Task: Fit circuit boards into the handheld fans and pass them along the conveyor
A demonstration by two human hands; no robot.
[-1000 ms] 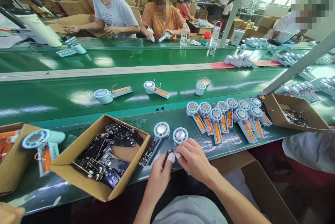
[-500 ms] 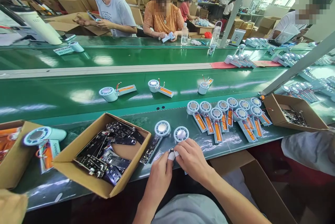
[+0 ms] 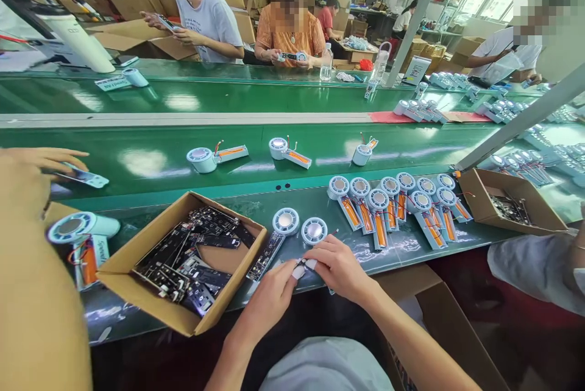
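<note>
My left hand (image 3: pixel 273 288) and my right hand (image 3: pixel 339 268) meet at the bench's front edge, thumbs and fingers pinched together. Between the fingertips is something small and dark, mostly covered, which I cannot make out. Just beyond my right hand lies the round head of a light-blue handheld fan (image 3: pixel 314 231); a thin wire tip pokes up beside it, and its lower part is hidden by my hands. To its left rests another fan (image 3: pixel 286 221) with a dark circuit board (image 3: pixel 265 255) along its handle.
Left of my hands stands a cardboard box (image 3: pixel 116 286) of circuit boards. Several opened fans (image 3: pixel 378 199) with orange insides lie right, near another box (image 3: pixel 539 196). Three fans sit on the green belt (image 3: pixel 150 162). A co-worker's arm (image 3: pixel 41 281) reaches in from the left, holding a light-blue part (image 3: pixel 89 176).
A co-worker's arm has come in at the left over the belt with a light-blue part. My hands stay pinched together; my left hand has tilted lower. The view has shifted slightly.
</note>
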